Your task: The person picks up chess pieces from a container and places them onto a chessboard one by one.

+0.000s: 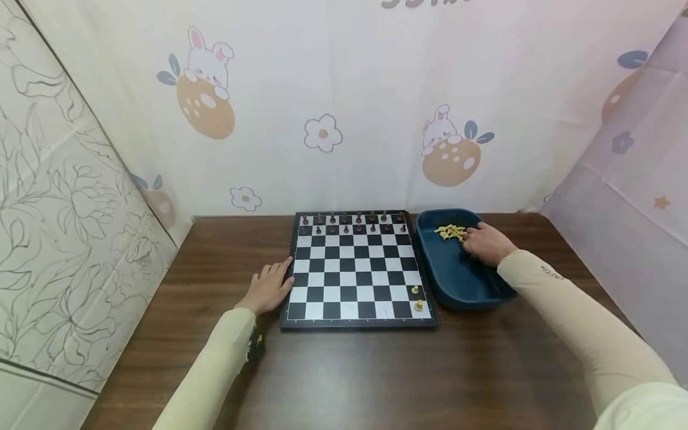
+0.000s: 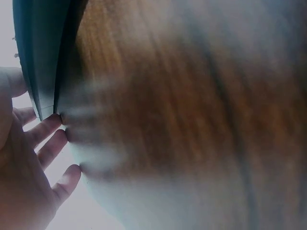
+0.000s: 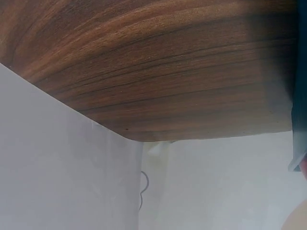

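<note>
A black-and-white chessboard (image 1: 355, 278) lies on the table, with dark brown chess pieces (image 1: 346, 229) in two rows along its far side. Two yellow chess pieces (image 1: 418, 305) stand at its near right corner. My left hand (image 1: 267, 288) rests on the table with fingers extended, touching the board's left edge; the left wrist view shows its spread fingers (image 2: 52, 146) against that edge. My right hand (image 1: 488, 243) reaches into a dark blue bin (image 1: 438, 272), beside a heap of yellow chess pieces (image 1: 450, 232). Its fingertips are partly hidden, so a hold on a piece cannot be made out.
The bin stands close against the board's right side. A brown wooden table (image 1: 355, 376) carries everything. Behind it hangs a curtain (image 1: 371, 161) printed with rabbits and flowers, and more panels (image 1: 639, 209) flank the sides.
</note>
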A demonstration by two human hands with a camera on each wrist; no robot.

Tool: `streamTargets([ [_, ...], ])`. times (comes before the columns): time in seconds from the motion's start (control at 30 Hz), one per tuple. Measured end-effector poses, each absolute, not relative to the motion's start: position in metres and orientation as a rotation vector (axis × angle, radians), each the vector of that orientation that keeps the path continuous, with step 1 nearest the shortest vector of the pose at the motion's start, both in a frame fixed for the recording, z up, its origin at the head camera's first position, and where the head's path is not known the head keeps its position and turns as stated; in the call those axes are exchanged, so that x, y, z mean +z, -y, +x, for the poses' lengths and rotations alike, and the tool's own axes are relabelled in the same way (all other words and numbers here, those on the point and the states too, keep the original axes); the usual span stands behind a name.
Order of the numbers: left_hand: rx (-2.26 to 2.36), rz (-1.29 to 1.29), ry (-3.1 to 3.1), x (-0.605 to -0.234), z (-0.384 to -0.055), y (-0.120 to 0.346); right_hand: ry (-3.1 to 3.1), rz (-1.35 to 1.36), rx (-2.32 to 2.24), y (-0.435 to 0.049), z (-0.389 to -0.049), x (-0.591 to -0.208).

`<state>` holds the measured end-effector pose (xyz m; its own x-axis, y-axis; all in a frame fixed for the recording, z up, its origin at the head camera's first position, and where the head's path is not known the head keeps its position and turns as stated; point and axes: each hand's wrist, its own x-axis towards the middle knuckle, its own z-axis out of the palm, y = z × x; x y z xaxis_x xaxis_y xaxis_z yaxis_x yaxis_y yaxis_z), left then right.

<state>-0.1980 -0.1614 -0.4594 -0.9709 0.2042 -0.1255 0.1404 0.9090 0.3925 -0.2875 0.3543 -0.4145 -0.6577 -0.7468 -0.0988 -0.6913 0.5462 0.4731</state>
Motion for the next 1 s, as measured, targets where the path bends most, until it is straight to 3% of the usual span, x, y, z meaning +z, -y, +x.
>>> streamTargets([
  [1.0,0.57,0.291,-2.906,-0.46,-0.2,0.161,2.827,1.199,-0.494,-0.345,-0.275,-0.388],
])
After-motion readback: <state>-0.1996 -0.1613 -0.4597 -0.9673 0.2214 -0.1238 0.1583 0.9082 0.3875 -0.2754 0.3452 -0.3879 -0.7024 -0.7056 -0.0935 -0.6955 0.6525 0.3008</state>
